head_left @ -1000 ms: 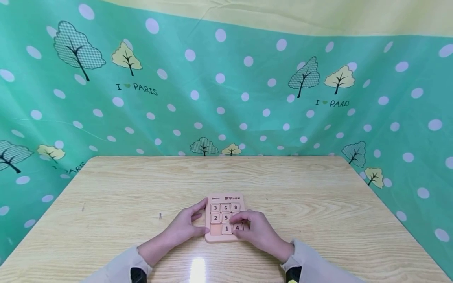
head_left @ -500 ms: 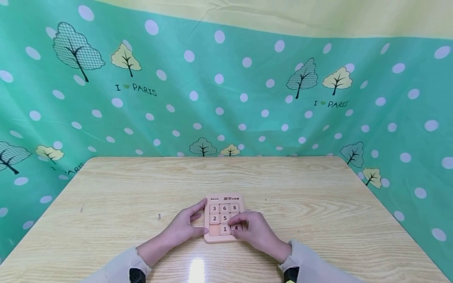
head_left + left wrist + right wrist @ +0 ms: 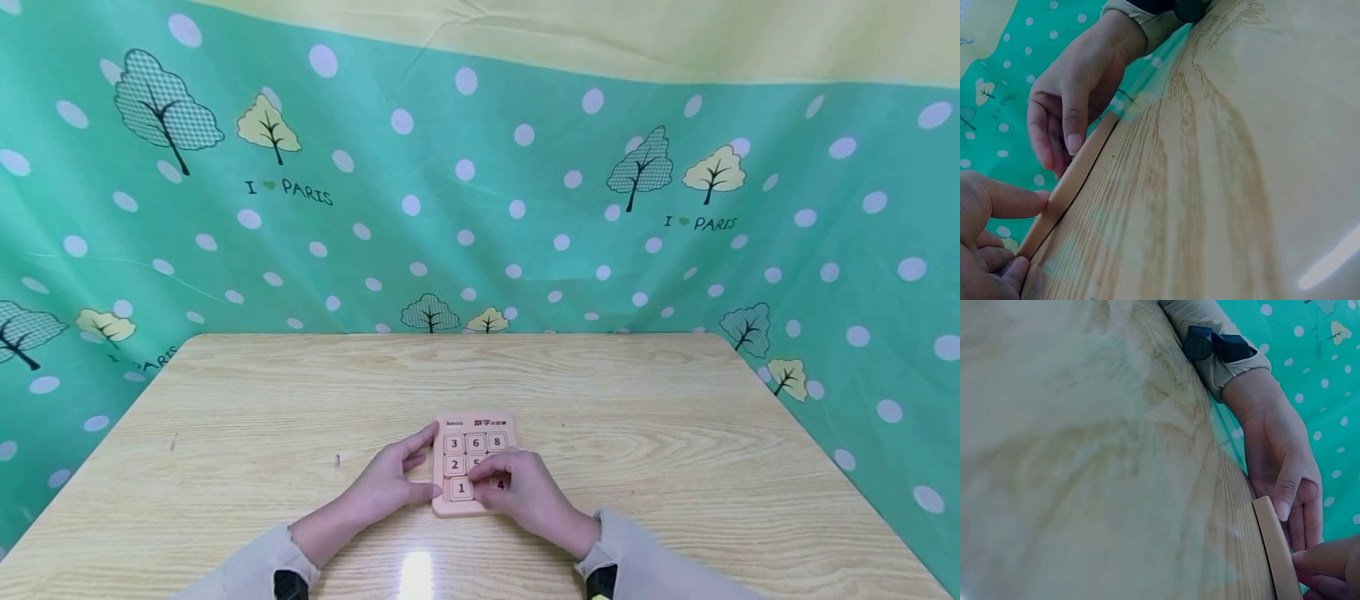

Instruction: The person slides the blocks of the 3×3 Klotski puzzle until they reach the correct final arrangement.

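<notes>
A pink number slide puzzle (image 3: 454,511) lies on the table. My left hand (image 3: 386,477) holds its left side, index finger near the upper corner and thumb at the lower one. My right hand (image 3: 527,492) reaches over its lower right, thumb and index fingertips at the right edge of the 1 tile (image 3: 461,488). That tile sits near the bottom left corner, with a thin gap left of it. Tiles 3, 6, 8 and 2 show; the 5 and the 4 tile (image 3: 501,485) are partly covered. In the left wrist view only the puzzle's edge (image 3: 1094,153) shows between both hands.
The wooden table (image 3: 262,433) spreads around the puzzle, with a bright light reflection at its front. Behind and beside it hangs a green dotted cloth (image 3: 465,192) with printed trees.
My right hand has moved left, and the 1 tile has slid left into the bottom left slot. My left hand stays at the puzzle's left side.
</notes>
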